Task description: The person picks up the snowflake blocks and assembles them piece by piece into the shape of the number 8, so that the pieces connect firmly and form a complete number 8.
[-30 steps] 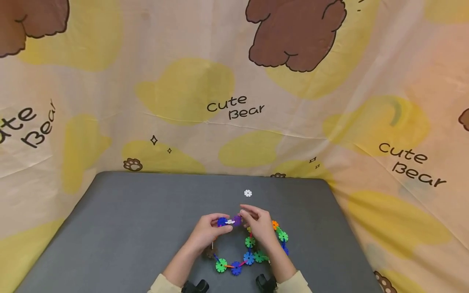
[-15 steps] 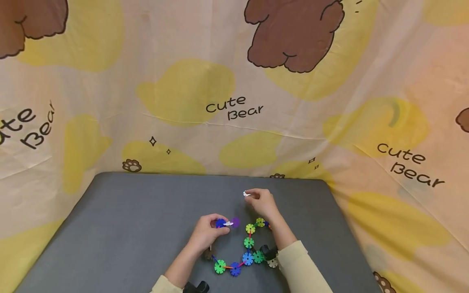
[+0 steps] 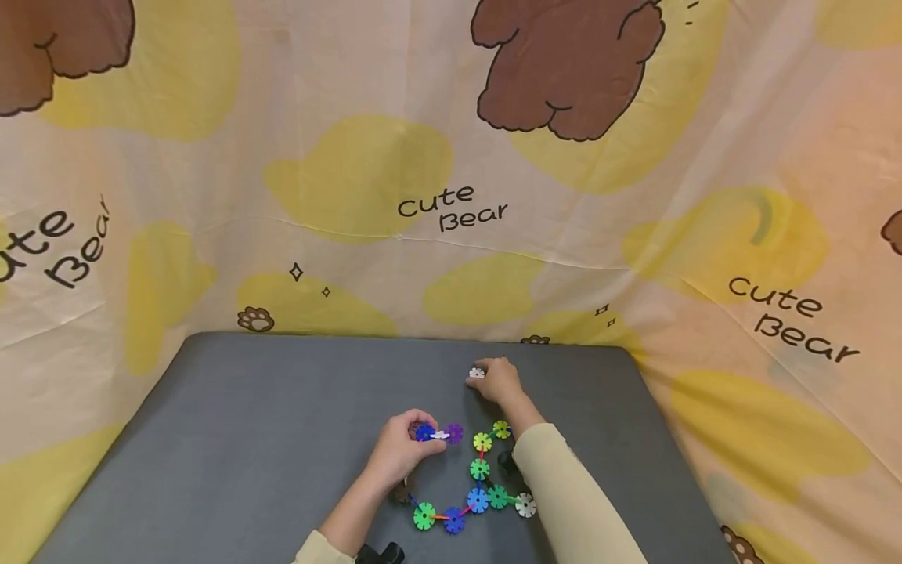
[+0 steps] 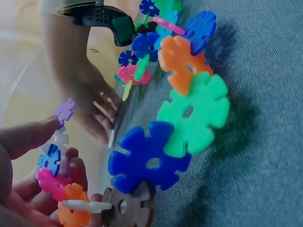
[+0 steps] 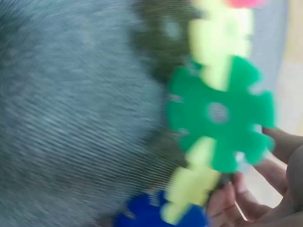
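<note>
My left hand (image 3: pixel 403 445) grips the raised end of a chain of interlocking snowflake discs (image 3: pixel 454 520) between thumb and fingers. Beyond its grip a white disc (image 3: pixel 440 435) and a purple disc (image 3: pixel 455 433) stick out to the right. The left wrist view shows blue, pink and orange discs (image 4: pixel 73 203) against its fingers. Farther back, my right hand (image 3: pixel 499 381) pinches a loose white snowflake disc (image 3: pixel 477 373) at the table surface, thumb in front. That disc appears edge-on in the left wrist view.
The chain curves along the grey table (image 3: pixel 282 439), branching at a light-blue disc (image 3: pixel 478 500). My right forearm (image 3: pixel 564 478) covers the chain's right part. A blurred green disc (image 5: pixel 220 113) fills much of the right wrist view. A printed cloth (image 3: pixel 352 172) hangs behind the table.
My right hand has left the purple end of the chain, moved back and taken hold of the loose white disc. My left hand has stayed nearly in place with the chain.
</note>
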Demonstrator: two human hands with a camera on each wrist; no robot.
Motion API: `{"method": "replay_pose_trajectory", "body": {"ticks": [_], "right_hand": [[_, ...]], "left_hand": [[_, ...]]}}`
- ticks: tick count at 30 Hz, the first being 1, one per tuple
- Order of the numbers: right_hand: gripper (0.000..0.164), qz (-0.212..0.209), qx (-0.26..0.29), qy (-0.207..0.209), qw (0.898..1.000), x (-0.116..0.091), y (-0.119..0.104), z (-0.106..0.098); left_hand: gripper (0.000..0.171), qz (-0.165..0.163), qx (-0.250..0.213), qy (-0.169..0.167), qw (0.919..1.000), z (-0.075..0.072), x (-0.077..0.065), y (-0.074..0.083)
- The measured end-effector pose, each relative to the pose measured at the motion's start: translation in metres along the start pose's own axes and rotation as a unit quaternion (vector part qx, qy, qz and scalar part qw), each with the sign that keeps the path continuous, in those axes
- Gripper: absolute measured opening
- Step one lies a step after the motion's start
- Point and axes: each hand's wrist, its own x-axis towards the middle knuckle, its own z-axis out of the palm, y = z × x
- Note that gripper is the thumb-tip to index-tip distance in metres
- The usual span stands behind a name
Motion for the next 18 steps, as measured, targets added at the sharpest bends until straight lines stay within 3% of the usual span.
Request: {"method": "replay_pose_trajectory", "body": {"ticks": [7,11,18], "right_hand": [[0.022,0.004,0.0,-0.003,1.0,-0.005,0.002,0.005],[0.007,0.014,-0.01,-0.02,1.0,-0.008,0.002,0.002],[0.019,0.023,-0.025,-0.051,0.998,-0.017,0.001,-0.002]], "left_hand": [[0.036,0.041,0.068,0.016,0.9967,0.006,0.0,-0.003],[0.032,0.056,0.075,0.016,0.9955,0.007,0.001,-0.003],[0.026,0.059,0.078,0.02,0.9951,0.007,0.0,-0.003]]}}
